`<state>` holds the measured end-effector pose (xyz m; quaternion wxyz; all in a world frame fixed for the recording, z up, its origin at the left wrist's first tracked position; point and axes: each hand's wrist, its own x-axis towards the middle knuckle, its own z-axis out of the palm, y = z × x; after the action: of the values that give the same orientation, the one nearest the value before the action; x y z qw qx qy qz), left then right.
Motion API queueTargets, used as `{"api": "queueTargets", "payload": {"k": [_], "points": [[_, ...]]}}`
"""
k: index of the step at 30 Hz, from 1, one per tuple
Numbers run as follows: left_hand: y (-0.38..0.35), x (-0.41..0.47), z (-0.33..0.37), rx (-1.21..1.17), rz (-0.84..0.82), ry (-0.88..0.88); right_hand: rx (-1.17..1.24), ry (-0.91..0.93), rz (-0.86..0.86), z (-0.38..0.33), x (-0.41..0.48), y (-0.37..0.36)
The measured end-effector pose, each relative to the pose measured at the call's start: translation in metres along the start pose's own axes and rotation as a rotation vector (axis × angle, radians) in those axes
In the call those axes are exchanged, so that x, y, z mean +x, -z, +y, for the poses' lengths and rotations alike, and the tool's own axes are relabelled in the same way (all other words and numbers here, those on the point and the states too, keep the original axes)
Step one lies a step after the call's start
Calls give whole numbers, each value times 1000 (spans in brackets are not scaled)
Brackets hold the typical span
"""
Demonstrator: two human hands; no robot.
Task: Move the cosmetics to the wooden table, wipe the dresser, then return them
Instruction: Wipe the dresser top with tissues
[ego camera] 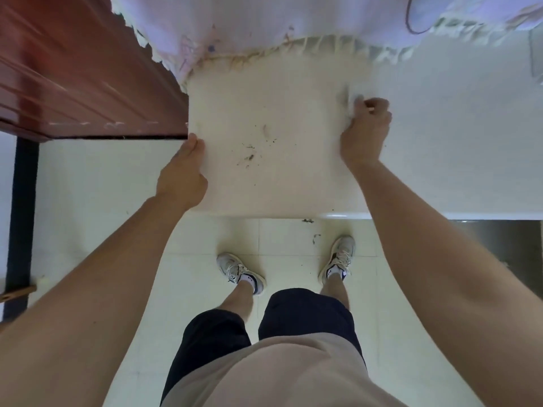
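Note:
The white dresser top lies straight below me, bare of cosmetics, with dark specks and smudges near its middle. My left hand grips its left edge, thumb on the top. My right hand presses a crumpled white cloth onto the surface at the dresser's right side; the cloth is blurred and mostly hidden under the fingers. A pale lilac fringed cloth covers the back of the dresser. No cosmetics are in view.
A red-brown wooden surface stands at the upper left, against the dresser's left side. A white counter continues to the right. My feet stand on pale floor tiles in front of the dresser.

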<state>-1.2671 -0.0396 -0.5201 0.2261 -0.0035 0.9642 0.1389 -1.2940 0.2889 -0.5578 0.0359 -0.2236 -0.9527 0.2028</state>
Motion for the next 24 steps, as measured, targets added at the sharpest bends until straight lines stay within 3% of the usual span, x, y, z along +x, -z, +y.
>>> {"api": "queueTargets", "payload": {"k": [5, 13, 15, 17, 22, 24], "points": [[7, 1, -1, -8, 3, 19, -13, 527, -296, -70, -67, -27], [11, 1, 15, 33, -18, 102, 101, 893, -648, -46, -135, 1], [10, 1, 20, 52, 0, 116, 153, 855, -702, -32, -124, 12], [8, 1, 23, 68, 18, 134, 214, 724, -639, -21, -98, 24], [1, 3, 28, 70, 59, 142, 337, 182, -15, 7, 18, 52], [-2, 3, 24, 69, 69, 129, 267, -72, 126, 25, 62, 59]]}}
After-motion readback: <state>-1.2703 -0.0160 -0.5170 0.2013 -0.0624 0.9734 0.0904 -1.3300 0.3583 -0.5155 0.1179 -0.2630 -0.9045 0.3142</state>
